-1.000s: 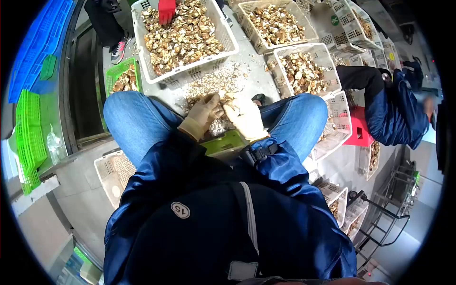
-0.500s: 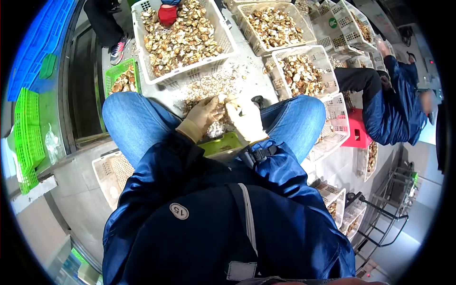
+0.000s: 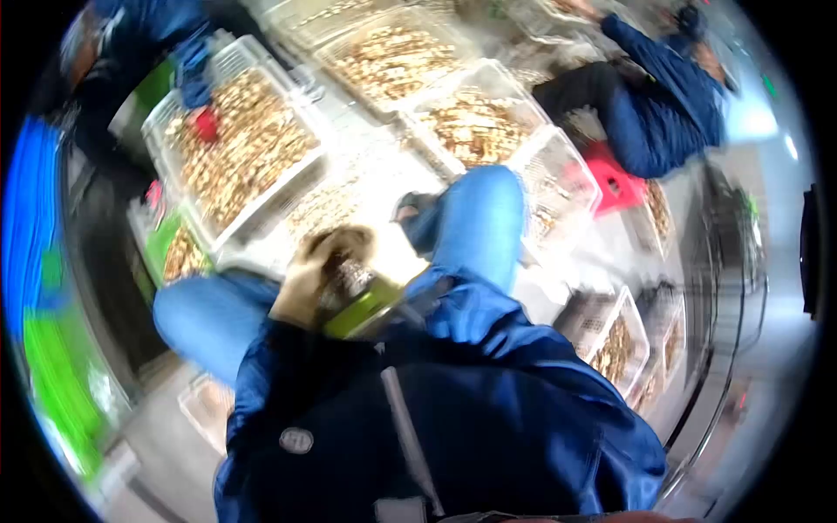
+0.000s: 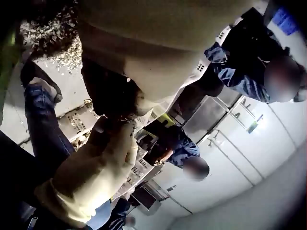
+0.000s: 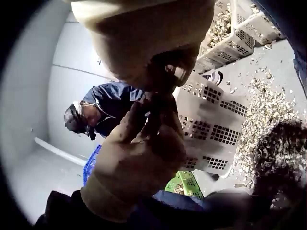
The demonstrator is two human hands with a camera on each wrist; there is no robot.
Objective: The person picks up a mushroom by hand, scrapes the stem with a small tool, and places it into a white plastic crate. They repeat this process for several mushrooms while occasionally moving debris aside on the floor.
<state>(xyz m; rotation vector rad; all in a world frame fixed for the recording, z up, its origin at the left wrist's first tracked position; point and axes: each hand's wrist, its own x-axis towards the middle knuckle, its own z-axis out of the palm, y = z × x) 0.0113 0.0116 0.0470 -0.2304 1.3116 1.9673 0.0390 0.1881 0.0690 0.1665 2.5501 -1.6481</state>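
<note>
Both hands wear pale gloves with dark, stained fingers and meet low in front of the body. The left hand (image 3: 299,281) (image 5: 136,165) has bent fingers pinching a small dark piece (image 5: 153,103), which is too shadowed to identify. Close against it, the right hand (image 3: 391,253) (image 4: 98,170) curls its fingers at the same piece; the contact is partly hidden. Under the hands are a green container (image 3: 364,307) and a dark heap with pale bits (image 5: 280,153). Pale scraps (image 3: 323,207) cover the floor beyond. The head view is motion-blurred.
White crates of brown-and-cream pieces stand ahead, the nearest (image 3: 305,157) at the left and another (image 3: 532,139) at centre right. A small green crate (image 3: 161,244) is by the left knee. A red stool (image 3: 615,185) and a seated person (image 3: 654,113) are at right.
The head view has swung and blurred, with the front crates shifted left in the picture. The hands remain together, lower and further left in the view. A person at upper left has come into view.
</note>
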